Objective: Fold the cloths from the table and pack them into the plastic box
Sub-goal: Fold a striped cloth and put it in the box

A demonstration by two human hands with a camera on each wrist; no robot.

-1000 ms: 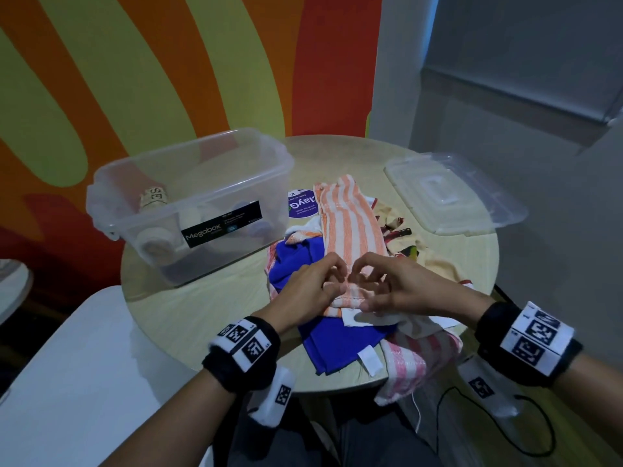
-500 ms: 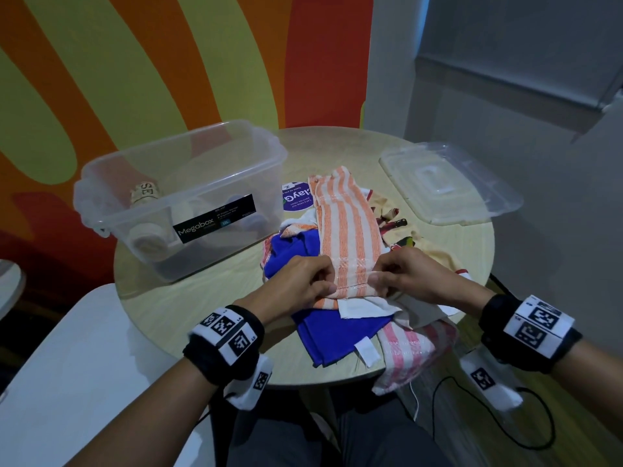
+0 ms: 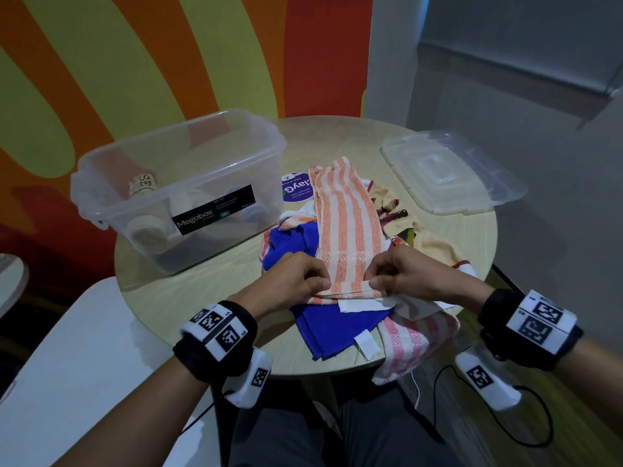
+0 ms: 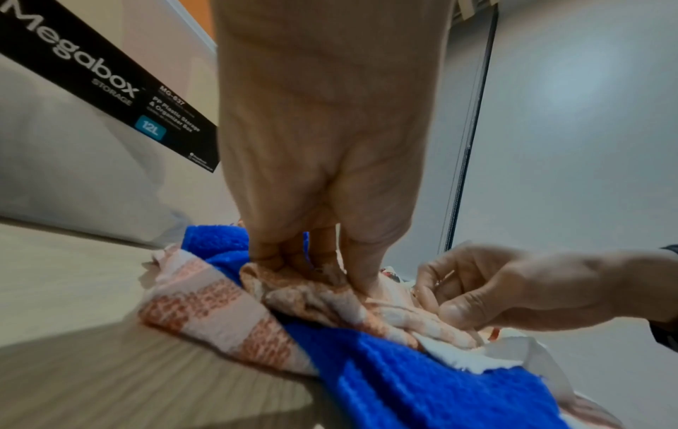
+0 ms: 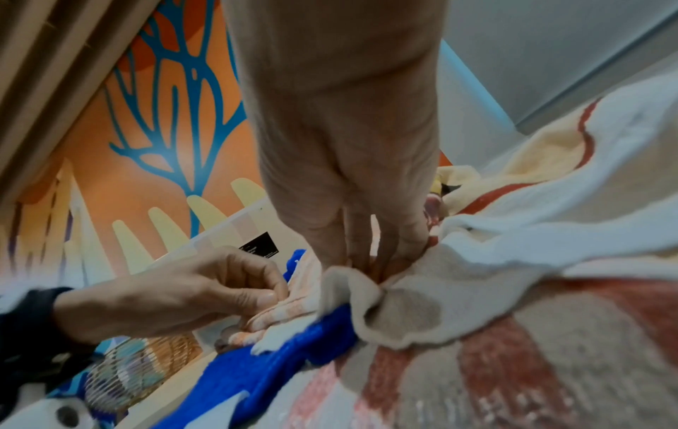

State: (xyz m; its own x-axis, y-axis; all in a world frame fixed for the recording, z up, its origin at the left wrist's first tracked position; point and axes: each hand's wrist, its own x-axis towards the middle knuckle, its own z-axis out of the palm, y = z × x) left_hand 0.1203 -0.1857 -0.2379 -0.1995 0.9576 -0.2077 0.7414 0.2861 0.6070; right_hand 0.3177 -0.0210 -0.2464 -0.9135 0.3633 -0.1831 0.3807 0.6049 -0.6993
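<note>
Both hands [image 3: 347, 281] pinch orange-striped cloth [image 3: 344, 224] near edge.

We count two hands at the lower middle of the head view, the left hand [image 3: 296, 281] and the right hand [image 3: 409, 276]. Each wrist carries one black band with square markers, so two bands [image 3: 215, 333] in all. On the round table [image 3: 188, 298], one of its kind, we count one clear plastic box [image 3: 178, 183] at left and one clear lid [image 3: 451, 170] at upper right. In the cloth pile we make out at least five cloths: one orange-striped cloth [image 3: 345, 217], one blue cloth [image 3: 332, 326], one pink-striped cloth [image 3: 414, 342], one cream patterned cloth [image 3: 435, 244] and one white cloth [image 3: 357, 303]; overlaps may hide more. We see one purple round sticker [image 3: 296, 188].
</note>
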